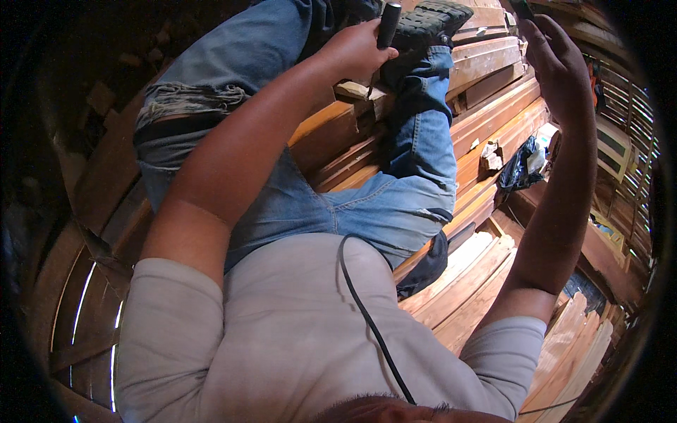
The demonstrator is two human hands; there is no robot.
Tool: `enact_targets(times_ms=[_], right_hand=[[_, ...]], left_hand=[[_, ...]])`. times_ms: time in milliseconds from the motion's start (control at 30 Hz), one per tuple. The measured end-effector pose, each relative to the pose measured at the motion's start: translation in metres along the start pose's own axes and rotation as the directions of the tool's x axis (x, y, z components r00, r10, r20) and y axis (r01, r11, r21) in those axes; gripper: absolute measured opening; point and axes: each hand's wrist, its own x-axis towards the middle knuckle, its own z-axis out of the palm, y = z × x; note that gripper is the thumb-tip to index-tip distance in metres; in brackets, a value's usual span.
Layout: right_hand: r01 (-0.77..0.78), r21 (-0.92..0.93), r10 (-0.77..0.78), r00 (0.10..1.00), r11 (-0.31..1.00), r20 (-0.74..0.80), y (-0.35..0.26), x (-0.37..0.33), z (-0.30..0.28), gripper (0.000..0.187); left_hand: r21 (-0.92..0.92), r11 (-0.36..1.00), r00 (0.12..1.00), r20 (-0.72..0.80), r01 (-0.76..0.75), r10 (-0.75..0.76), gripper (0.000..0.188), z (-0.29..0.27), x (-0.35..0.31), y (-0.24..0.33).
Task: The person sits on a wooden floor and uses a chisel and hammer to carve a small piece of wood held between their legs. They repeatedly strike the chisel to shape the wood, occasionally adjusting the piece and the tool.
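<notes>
My left hand (358, 51) is closed around a black cylindrical tool handle (388, 25), held steeply near my shoe. A thin dark shaft seems to show below the fist, close to a rough wood piece (358, 90); the tool's working end cannot be made out. At the upper right my raised right hand (562, 70) has its fingers bent around a dark object (522, 9), which the picture's edge cuts off. My legs in torn blue jeans (416, 120) straddle the stacked brown timber (345, 158).
Long planed timbers (493, 116) run beyond my right leg. A black plastic bag (520, 166) and a crumpled pale scrap (491, 156) lie on them. Lighter boards (458, 296) lie nearer on the right. A black cable (367, 310) hangs down my shirt. Slatted walls let light in.
</notes>
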Motion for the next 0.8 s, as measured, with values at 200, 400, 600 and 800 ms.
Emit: enact_targets(times_ms=[200, 400, 600, 800], right_hand=[[0.035, -0.09, -0.033, 0.999, 0.995, 0.014, -0.002, 0.005, 0.005, 0.034], [-0.012, -0.206, 0.014, 1.0, 0.979, 0.012, -0.013, 0.002, 0.006, 0.034], [-0.036, -0.167, 0.038, 0.999, 0.985, 0.011, 0.0, -0.012, 0.014, 0.037], [0.009, -0.331, -0.014, 1.0, 0.944, -0.013, -0.013, -0.016, 0.023, 0.035]], left_hand=[[0.04, 0.997, 0.998, 0.017, 0.065, -0.066, 0.057, -0.006, -0.007, 0.016], [0.035, 0.999, 1.0, 0.009, 0.023, -0.023, 0.053, -0.008, -0.012, 0.022], [0.091, 0.995, 0.999, 0.025, 0.029, -0.031, 0.05, -0.01, -0.017, 0.032], [-0.058, 0.992, 0.992, -0.063, -0.112, 0.108, 0.051, 0.004, 0.0, -0.006]])
